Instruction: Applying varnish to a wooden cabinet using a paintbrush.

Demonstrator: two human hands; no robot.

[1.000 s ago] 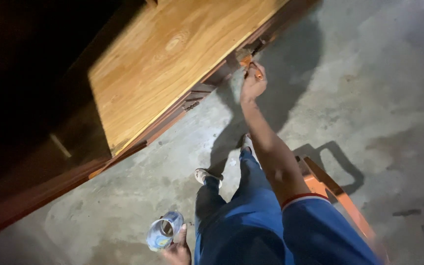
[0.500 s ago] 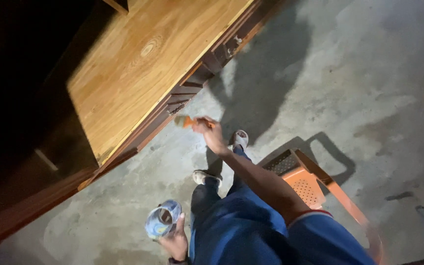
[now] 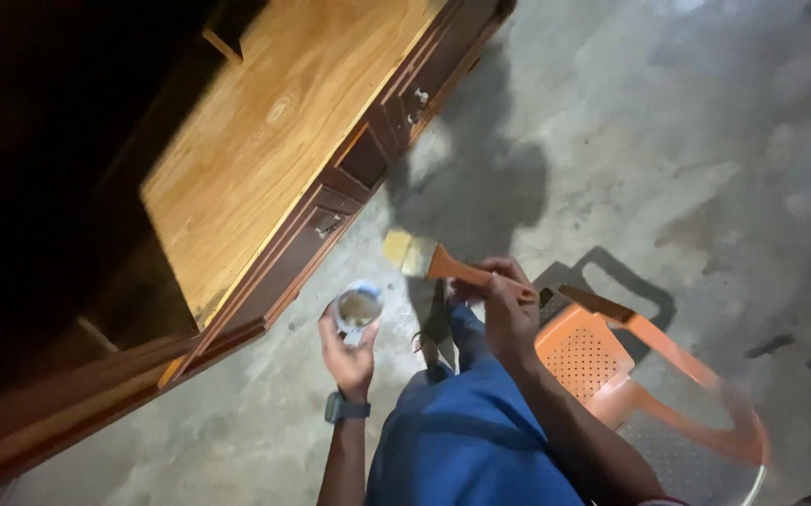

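Low in the middle of the frame, we grip a small open tin (image 3: pixel 359 307) in our left hand (image 3: pixel 347 351), fingers wrapped round it. Our right hand (image 3: pixel 504 314) is closed on the handle of an orange brush (image 3: pixel 462 272), bristles toward the tin. Just right sits an orange plastic chair (image 3: pixel 654 384). Across the upper left runs a wooden cabinet (image 3: pixel 274 150) with drawers, close beside the tin, on a grey concrete floor (image 3: pixel 687 141).
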